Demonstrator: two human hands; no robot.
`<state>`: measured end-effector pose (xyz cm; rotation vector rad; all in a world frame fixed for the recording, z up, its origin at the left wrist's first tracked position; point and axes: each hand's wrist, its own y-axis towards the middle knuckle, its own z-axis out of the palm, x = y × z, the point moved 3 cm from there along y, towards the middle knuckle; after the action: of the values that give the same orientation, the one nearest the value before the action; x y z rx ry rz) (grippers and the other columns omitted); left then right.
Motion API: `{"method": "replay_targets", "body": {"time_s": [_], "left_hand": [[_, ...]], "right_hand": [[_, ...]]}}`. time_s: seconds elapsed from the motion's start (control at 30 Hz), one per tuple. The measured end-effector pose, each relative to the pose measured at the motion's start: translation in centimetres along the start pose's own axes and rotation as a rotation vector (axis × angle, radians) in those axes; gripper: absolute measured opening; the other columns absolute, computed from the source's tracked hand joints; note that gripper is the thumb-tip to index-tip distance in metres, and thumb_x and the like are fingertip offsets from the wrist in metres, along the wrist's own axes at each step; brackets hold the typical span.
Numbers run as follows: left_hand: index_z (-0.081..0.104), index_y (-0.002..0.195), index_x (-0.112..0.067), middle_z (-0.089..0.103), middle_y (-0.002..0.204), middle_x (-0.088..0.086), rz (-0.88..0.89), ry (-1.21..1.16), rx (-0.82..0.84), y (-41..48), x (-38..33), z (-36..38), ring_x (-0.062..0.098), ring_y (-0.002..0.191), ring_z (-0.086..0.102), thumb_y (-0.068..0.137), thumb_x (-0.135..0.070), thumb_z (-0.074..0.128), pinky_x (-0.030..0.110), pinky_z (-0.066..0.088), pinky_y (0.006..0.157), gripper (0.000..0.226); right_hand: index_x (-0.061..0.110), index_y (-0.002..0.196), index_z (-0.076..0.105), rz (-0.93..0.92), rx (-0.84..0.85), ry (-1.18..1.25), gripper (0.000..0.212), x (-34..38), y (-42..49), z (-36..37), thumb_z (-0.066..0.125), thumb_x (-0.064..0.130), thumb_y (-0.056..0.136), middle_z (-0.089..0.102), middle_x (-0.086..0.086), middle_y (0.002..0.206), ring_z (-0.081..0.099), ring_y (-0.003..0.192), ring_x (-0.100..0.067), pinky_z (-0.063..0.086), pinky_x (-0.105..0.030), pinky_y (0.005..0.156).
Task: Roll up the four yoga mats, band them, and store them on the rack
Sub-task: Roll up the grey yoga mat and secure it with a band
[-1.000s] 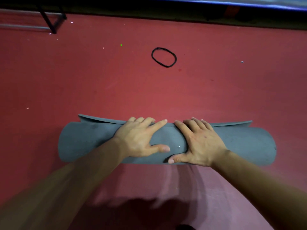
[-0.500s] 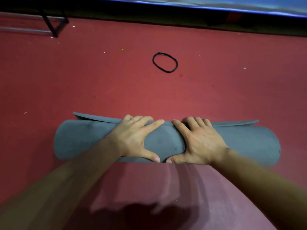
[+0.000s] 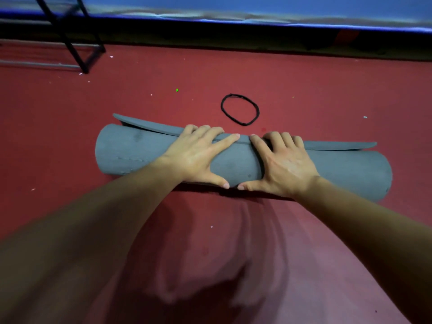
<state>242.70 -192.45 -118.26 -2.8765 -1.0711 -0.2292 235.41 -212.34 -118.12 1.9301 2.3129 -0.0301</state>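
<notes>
A red floor [image 3: 327, 94] is bounded on the far side by a dark strip below a blue wall [image 3: 233, 5]. Open floor is left on every side of the grey mat [image 3: 131, 153], which lies rolled crosswise at the centre. Its loose flap [image 3: 149, 125] is raised along the far side. The roll is clasped at its middle by both hands. The left hand [image 3: 198, 157] and right hand [image 3: 285, 167] are set side by side, with fingers curled over the flap's edge and thumbs almost touching on the near side. A black band [image 3: 244, 124] lies flat just beyond the roll, apart from it. A black frame [image 3: 71, 46] is cut off at the top left. The forearms are blurred, and shadow covers the near floor.
</notes>
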Motion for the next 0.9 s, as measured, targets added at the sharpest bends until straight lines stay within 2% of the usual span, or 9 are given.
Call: {"method": "replay_targets", "body": {"time_s": [0.13, 0.23, 0.3, 0.4, 0.5, 0.63, 0.73, 0.83, 0.9], "left_hand": [[0.013, 0.159, -0.032, 0.038, 0.151, 0.003, -0.021, 0.004, 0.006, 4.6, 2.2, 1.1, 0.025, 0.131, 0.041, 0.061, -0.098, 0.041, 0.043, 0.033, 0.105, 0.121], [0.017, 0.159, -0.033, 0.039, 0.151, 0.004, -0.022, -0.004, 0.007, 6.4, 2.7, 2.9, 0.026, 0.132, 0.042, 0.062, -0.096, 0.044, 0.044, 0.032, 0.107, 0.119], [0.028, 0.157, -0.033, 0.045, 0.148, 0.007, -0.027, -0.006, -0.058, 6.5, 2.4, 4.5, 0.029, 0.131, 0.046, 0.065, -0.095, 0.047, 0.048, 0.032, 0.110, 0.113], [0.045, 0.150, -0.031, 0.054, 0.143, 0.008, -0.060, -0.077, -0.158, 6.5, 2.3, 5.2, 0.031, 0.129, 0.052, 0.070, -0.093, 0.040, 0.053, 0.034, 0.110, 0.102], [0.047, 0.149, -0.030, 0.056, 0.143, 0.008, -0.070, -0.148, -0.092, 8.2, 3.0, 4.6, 0.032, 0.128, 0.053, 0.082, -0.085, 0.034, 0.053, 0.035, 0.110, 0.087], [0.048, 0.148, -0.024, 0.055, 0.146, 0.004, -0.108, -0.218, 0.006, 9.6, 3.6, 4.2, 0.029, 0.130, 0.051, 0.094, -0.065, 0.028, 0.051, 0.034, 0.112, 0.071], [0.063, 0.127, -0.023, 0.066, 0.129, -0.001, -0.281, -0.357, 0.001, 10.6, 3.6, 3.8, 0.025, 0.121, 0.057, 0.097, -0.055, 0.028, 0.046, 0.035, 0.108, 0.057], [0.065, 0.089, -0.019, 0.071, 0.091, 0.006, -0.524, -0.422, 0.037, 13.5, 3.0, 2.8, 0.035, 0.090, 0.063, 0.101, -0.048, 0.027, 0.045, 0.040, 0.089, 0.050], [0.064, 0.079, -0.014, 0.069, 0.084, 0.010, -0.606, -0.471, 0.072, 15.2, 3.0, 2.6, 0.038, 0.079, 0.063, 0.101, -0.044, 0.030, 0.044, 0.041, 0.079, 0.050]], "right_hand": [[0.011, 0.150, 0.042, 0.010, 0.005, -0.048, 0.126, -2.5, 4.5, 1.2, 0.043, 0.099, 0.060, 0.055, -0.018, 0.124, 0.053, 0.107, -0.040, 0.040, -0.052, 0.092], [0.011, 0.149, 0.046, 0.008, 0.010, -0.032, 0.124, -3.4, 5.8, 2.9, 0.048, 0.098, 0.061, 0.056, -0.019, 0.122, 0.053, 0.104, -0.039, 0.041, -0.051, 0.090], [0.011, 0.146, 0.050, 0.011, 0.010, -0.002, 0.121, -3.6, 5.8, 4.5, 0.051, 0.098, 0.063, 0.057, -0.019, 0.118, 0.054, 0.100, -0.038, 0.040, -0.050, 0.086], [0.011, 0.143, 0.054, 0.010, -0.047, 0.053, 0.116, -4.0, 6.0, 5.5, 0.050, 0.099, 0.067, 0.058, -0.019, 0.114, 0.054, 0.094, -0.037, 0.038, -0.049, 0.081], [0.011, 0.143, 0.053, 0.008, -0.018, 0.111, 0.117, -5.0, 7.4, 5.2, 0.042, 0.101, 0.069, 0.057, -0.018, 0.112, 0.052, 0.094, -0.036, 0.037, -0.050, 0.080], [0.009, 0.140, 0.058, 0.033, 0.037, 0.167, 0.116, -5.6, 8.8, 5.0, 0.045, 0.100, 0.069, 0.059, -0.018, 0.108, 0.054, 0.092, -0.037, 0.039, -0.049, 0.079], [0.005, 0.137, 0.059, 0.044, 0.060, 0.163, 0.116, -5.7, 9.2, 5.0, 0.045, 0.099, 0.070, 0.060, -0.018, 0.107, 0.054, 0.091, -0.037, 0.038, -0.049, 0.078], [0.002, 0.134, 0.059, 0.037, 0.104, 0.186, 0.115, -6.0, 9.8, 5.0, 0.048, 0.097, 0.070, 0.059, -0.018, 0.107, 0.054, 0.090, -0.036, 0.038, -0.048, 0.078], [0.001, 0.134, 0.058, 0.040, 0.143, 0.193, 0.114, -6.1, 10.2, 4.9, 0.050, 0.095, 0.070, 0.057, -0.018, 0.105, 0.051, 0.090, -0.035, 0.036, -0.046, 0.078]]}}
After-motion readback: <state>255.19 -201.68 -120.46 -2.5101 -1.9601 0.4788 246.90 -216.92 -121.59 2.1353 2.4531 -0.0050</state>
